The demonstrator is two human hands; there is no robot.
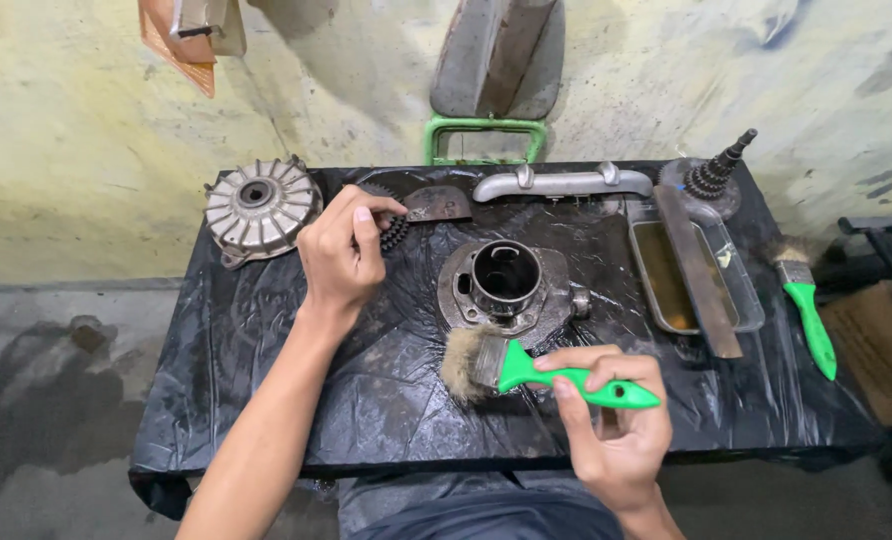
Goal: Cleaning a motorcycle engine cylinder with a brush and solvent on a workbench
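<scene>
— Where's the green-handled flat paintbrush (526, 368)?

— In the right hand (616, 425), fingers closed round its handle, bristles at six o'clock of the grey metal cylinder (509, 285). Light, soft-tipped — best held mid-handle.

— The left hand (341, 255)?

— At ten o'clock, pinching a dark toothed gear (394, 232) — probably heavy, oily.

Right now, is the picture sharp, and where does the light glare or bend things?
Head view: mostly sharp; the black plastic sheet shows wet-looking glare streaks; the brush in the right hand is crisp; the left hand casts little shadow; the table edges bow, a wide-lens distortion; the corners look dimmer.
</scene>
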